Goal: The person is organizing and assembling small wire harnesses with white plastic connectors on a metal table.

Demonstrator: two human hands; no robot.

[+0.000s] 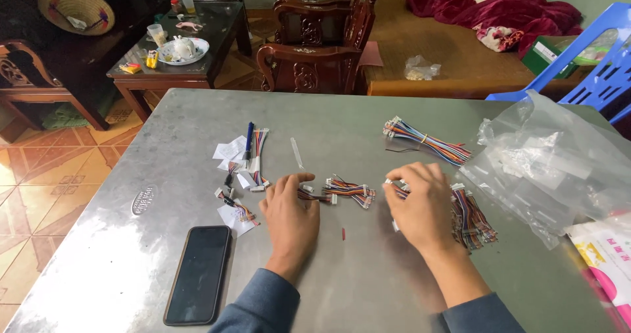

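Observation:
My left hand (289, 216) rests on a grey metal table (197, 129), its fingertips touching a short multicoloured wire harness (314, 194) with white connectors. Just right of it lies another small wire bundle (349, 190). My right hand (419, 205) is palm down, fingers curled over the white connector end of a wire harness (398, 189). A thick pile of such harnesses (470, 218) lies against its right side. A longer bundle (426, 139) sits farther back. Whether either hand truly grips its wires is unclear.
A black phone (199, 274) lies face up at front left. Paper slips, a blue pen (249, 140) and more small harnesses (259, 155) sit left of centre. Clear plastic bags (552, 165) fill the right side. Wooden chairs, a low table and a blue plastic chair (595, 63) stand beyond.

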